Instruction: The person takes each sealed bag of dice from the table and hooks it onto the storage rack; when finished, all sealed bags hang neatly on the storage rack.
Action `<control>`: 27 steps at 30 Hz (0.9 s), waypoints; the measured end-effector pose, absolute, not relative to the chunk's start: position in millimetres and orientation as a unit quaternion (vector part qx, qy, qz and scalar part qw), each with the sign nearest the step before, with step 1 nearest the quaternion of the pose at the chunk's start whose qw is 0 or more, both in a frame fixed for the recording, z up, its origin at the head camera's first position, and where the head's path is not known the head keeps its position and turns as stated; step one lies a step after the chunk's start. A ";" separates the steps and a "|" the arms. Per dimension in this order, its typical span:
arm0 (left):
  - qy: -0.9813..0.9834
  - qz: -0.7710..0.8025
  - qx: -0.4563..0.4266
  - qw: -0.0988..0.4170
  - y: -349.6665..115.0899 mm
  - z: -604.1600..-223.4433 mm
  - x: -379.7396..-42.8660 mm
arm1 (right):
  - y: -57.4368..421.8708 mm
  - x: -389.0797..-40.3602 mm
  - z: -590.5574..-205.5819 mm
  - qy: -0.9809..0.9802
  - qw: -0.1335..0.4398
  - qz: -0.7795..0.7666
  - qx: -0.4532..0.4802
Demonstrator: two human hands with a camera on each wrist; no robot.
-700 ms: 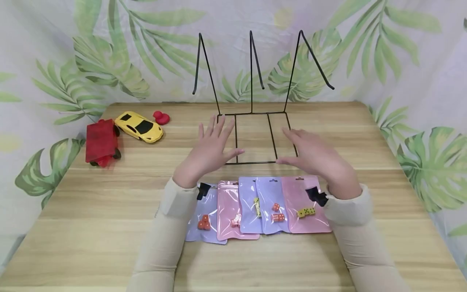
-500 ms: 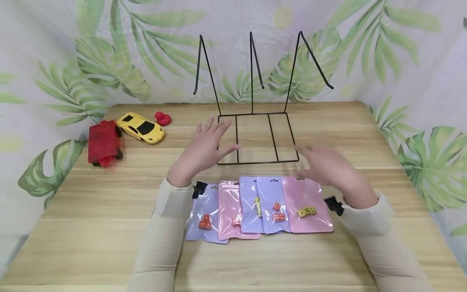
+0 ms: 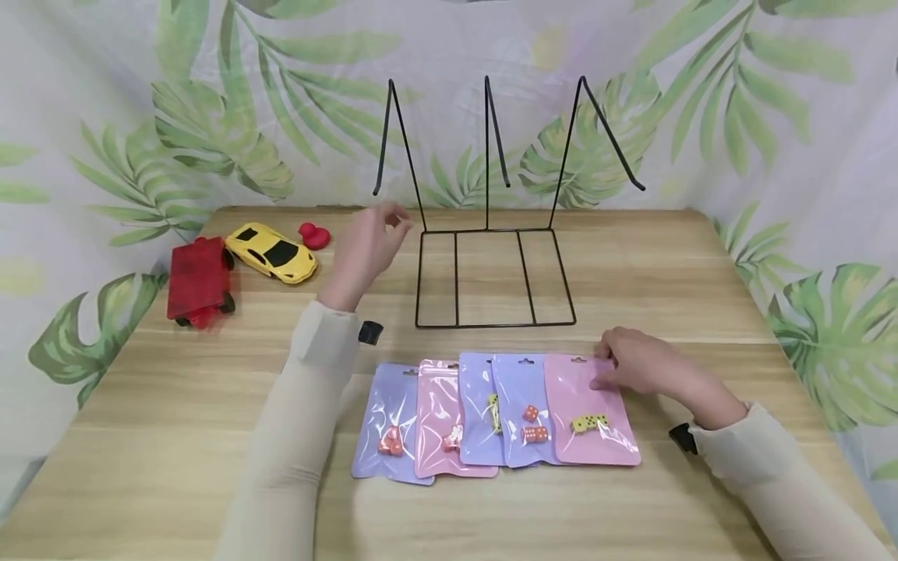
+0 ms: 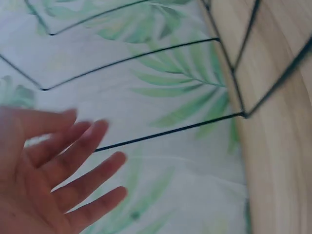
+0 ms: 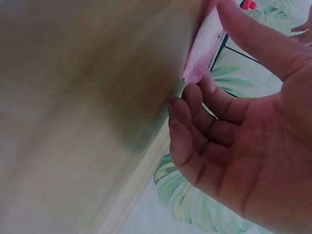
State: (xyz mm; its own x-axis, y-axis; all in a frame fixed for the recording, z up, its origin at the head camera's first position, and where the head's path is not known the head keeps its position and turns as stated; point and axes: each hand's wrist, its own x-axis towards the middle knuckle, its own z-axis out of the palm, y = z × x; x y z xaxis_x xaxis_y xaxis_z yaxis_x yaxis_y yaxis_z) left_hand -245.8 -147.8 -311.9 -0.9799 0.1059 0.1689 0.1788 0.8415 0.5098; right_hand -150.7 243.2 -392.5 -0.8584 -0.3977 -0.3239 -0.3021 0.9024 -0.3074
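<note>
My right hand [image 3: 641, 362] is at the upper right corner of a pink zip bag [image 3: 589, 444] holding yellow dice [image 3: 589, 423]. In the right wrist view, the thumb and curled fingers close on the edge of this pink bag [image 5: 202, 53], which still lies flat. Left of it, overlapping bags lie in a row: two blue bags, one [image 3: 515, 456] in front of the other [image 3: 480, 452], another pink bag [image 3: 438, 460] and a blue bag [image 3: 372, 436] at the end. My left hand [image 3: 369, 241] hovers left of the black wire rack [image 3: 494, 326], holding nothing, its fingers [image 4: 92, 185] loosely bent.
Three slanted hooks [image 3: 496, 128] rise from the back of the rack. A red toy vehicle [image 3: 199, 276], a yellow toy car [image 3: 273, 251] and a small red duck [image 3: 313, 236] sit at the back left. A leaf-print cloth [image 3: 449, 47] hangs behind the wooden table [image 3: 175, 436].
The right hand has moved down and right from above the rack to the right pink bag. My left hand has moved up and left, off the rack's base. The bags stay in their row.
</note>
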 end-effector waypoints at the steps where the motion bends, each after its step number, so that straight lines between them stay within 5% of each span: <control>1: -0.954 -0.279 -0.065 0.084 -147.6 -313.7 -253.5 | 242.8 -150.7 -392.3 0.956 0.194 -0.116 -0.188; 5: -0.945 -0.305 -0.031 0.110 -146.1 -324.6 -285.9 | 242.0 -148.8 -391.2 0.958 0.175 -0.085 -0.211; 17: -0.904 -0.425 0.023 0.034 -134.9 -354.8 -347.6 | 245.3 -131.3 -339.5 0.945 0.068 -0.155 -0.281; 22: -0.915 -0.402 0.022 0.031 -139.5 -358.5 -361.1 | 244.1 -130.9 -310.2 0.925 -0.050 -0.197 -0.322; 27: -0.911 -0.410 0.013 0.037 -139.8 -356.9 -369.8 | 243.3 -143.4 -285.4 0.858 -0.236 -0.318 -0.328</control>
